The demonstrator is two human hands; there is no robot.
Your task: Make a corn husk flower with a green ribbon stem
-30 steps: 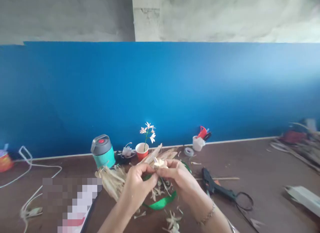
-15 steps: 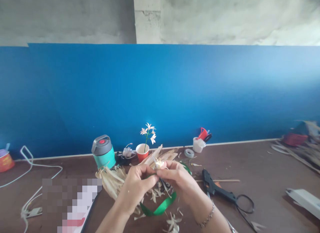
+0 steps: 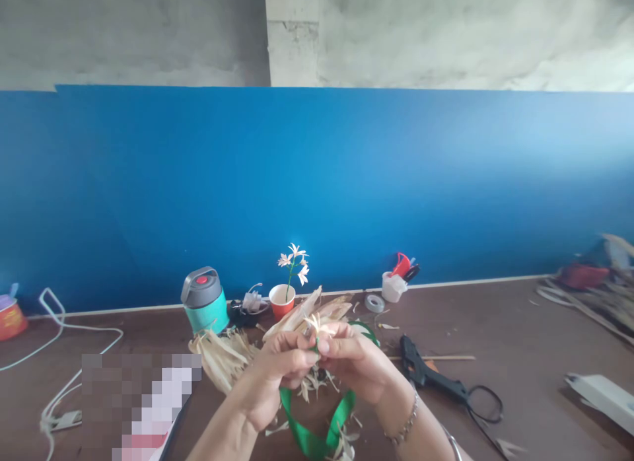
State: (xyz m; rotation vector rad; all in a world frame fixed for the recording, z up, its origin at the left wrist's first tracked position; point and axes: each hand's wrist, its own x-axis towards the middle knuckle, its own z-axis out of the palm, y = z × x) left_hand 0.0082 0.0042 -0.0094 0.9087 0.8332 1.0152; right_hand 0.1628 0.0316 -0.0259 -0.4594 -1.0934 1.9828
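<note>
A small pale husk flower (image 3: 318,325) stands upright between my hands, its petals spread, with a bit of green at its base. My left hand (image 3: 280,368) pinches that green base from the left. From the right, the thumb and fingers of my right hand (image 3: 349,358) close on the flower just under its petals. A green ribbon (image 3: 312,442) hangs in a loop below both hands; where its ends run is hidden by the fingers. Dried corn husks (image 3: 225,358) lie behind and left of my hands, with cut husk petals (image 3: 312,385) scattered beneath.
A paper cup (image 3: 282,308) holds a finished-looking flower stem (image 3: 292,266). Nearby stand a teal flask (image 3: 205,302) and a white cup of tools (image 3: 395,286), with a tape roll (image 3: 375,303) beside it. A black glue gun (image 3: 433,375) lies right of my hands.
The flower has turned more upright, its petals now open to view and green showing at its base. The ribbon loop hangs lower and wider.
</note>
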